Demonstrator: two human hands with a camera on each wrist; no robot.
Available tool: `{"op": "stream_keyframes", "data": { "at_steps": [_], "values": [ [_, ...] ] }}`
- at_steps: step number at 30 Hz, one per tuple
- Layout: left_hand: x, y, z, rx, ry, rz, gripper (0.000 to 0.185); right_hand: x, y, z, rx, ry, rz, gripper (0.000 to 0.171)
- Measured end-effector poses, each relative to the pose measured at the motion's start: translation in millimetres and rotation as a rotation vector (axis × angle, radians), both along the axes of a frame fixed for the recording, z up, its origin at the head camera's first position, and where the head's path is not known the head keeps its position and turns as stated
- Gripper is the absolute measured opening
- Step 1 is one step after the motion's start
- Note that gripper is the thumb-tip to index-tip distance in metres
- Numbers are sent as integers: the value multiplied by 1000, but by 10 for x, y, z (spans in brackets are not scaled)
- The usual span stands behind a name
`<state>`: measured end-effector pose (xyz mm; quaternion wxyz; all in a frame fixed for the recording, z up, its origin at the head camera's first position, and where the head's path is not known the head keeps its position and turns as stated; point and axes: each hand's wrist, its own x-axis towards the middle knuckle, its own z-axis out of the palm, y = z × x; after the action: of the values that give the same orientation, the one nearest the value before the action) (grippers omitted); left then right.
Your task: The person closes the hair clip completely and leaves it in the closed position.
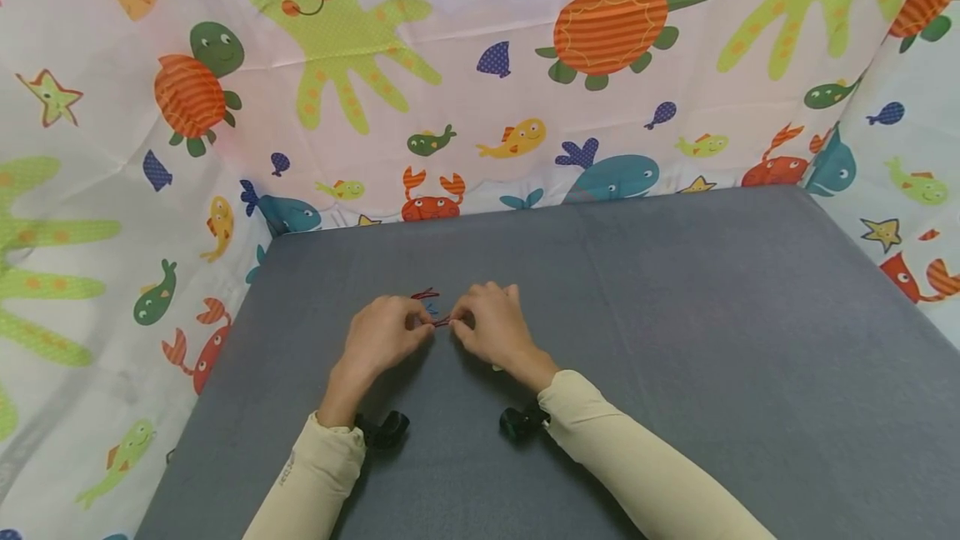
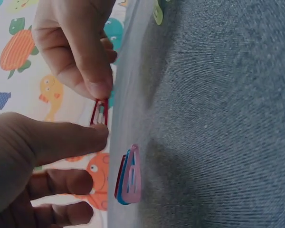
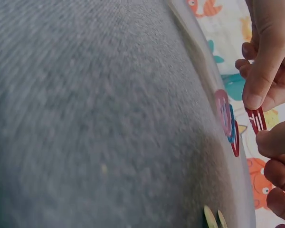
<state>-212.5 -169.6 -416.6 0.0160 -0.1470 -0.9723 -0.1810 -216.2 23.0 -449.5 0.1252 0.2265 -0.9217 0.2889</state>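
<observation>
Left hand [image 1: 382,338] and right hand [image 1: 491,325] both pinch one red snap hair clip [image 2: 99,112]; three stacked clips [image 2: 129,175] lie untouched on the grey desk [image 1: 675,340].

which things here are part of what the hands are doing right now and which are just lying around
In hand:
- red hair clip, pinched between both hands
- left hand
- right hand

Lying about:
- stack of pink, blue and red hair clips on the grey table
- yellow-green clips at the table edge
- sea-creature curtain

A red snap hair clip [image 2: 99,112] (small, metal) is held above stacked clips [image 2: 129,175].
</observation>
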Motion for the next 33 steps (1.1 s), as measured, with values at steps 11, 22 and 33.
{"op": "stream_keyframes", "data": {
  "at_steps": [11, 22, 33],
  "values": [
    [29, 142, -18, 33, 121, -13, 4, 16, 162, 46, -12, 104, -19, 5],
    [57, 264, -55, 73, 189, -58, 3, 30, 327, 43, -98, 139, -21, 12],
    [97, 346, -42, 85, 243, -132, 5, 43, 527, 40, -194, 27, 53, 31]
  ]
}}
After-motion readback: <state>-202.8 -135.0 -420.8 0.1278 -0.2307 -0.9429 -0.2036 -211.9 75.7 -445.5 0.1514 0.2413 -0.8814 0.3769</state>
